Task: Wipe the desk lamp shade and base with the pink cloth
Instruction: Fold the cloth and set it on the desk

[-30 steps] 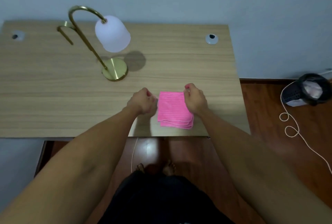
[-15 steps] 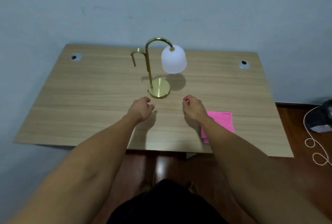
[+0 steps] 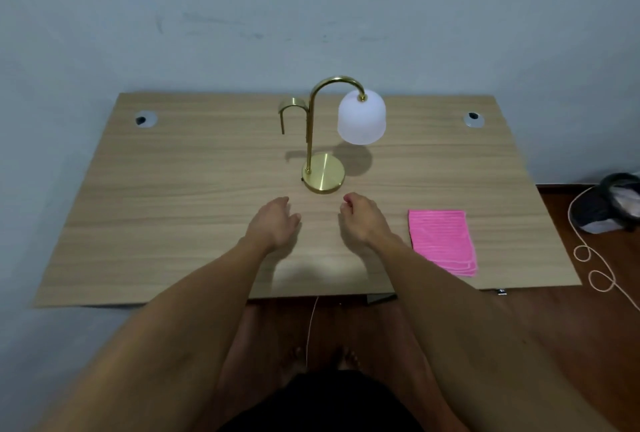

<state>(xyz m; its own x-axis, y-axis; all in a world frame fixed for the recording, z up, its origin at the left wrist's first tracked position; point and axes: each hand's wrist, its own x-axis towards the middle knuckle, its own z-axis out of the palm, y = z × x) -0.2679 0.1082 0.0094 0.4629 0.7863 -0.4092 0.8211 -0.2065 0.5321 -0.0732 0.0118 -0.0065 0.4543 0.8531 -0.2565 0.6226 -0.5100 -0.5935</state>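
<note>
Both hands empty over the light wooden desk (image 3: 173, 209): left hand (image 3: 273, 223) loosely open, right hand (image 3: 362, 220) fingers curled, probably holding nothing. Gold desk lamp with white frosted shade (image 3: 362, 118) and round brass base (image 3: 323, 173) stands just beyond them. Folded pink ribbed cloth (image 3: 440, 241) lies flat, near right edge.

No text, label, brand, number or sign is showing readably anywhere. A small dark tag (image 3: 501, 291) is hanging under the desk's (image 3: 173, 209) near edge, close to the right corner; pale marks are showing on it, too small to read.
</note>
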